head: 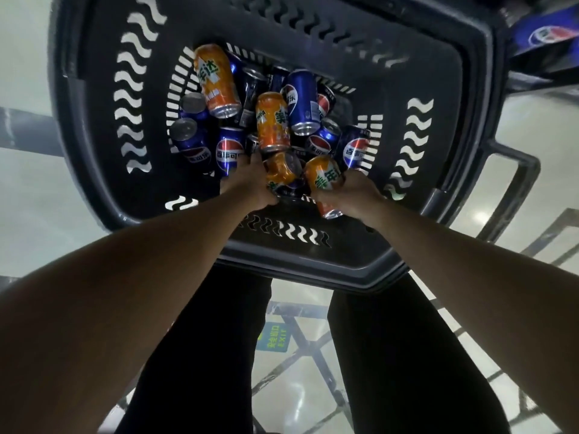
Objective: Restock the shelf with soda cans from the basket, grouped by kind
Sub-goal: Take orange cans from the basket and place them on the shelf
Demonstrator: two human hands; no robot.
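A pale glossy tiled floor (532, 145) lies under a dark slotted basket (313, 258); a green exit sticker (273, 338) shows between the person's legs; blue cola packaging (545, 32) sits at upper right. Orange and blue cans lie jumbled inside the basket, pointing every way; the right hand (360, 195) grips an orange can (322, 186), long axis toward the camera, bottom nearest; the left hand (250, 183) grips another orange can (282, 172), tilted.

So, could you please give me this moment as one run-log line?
stage: picking from basket | left hand: grips orange can | right hand: grips orange can | left in basket: orange and blue cans
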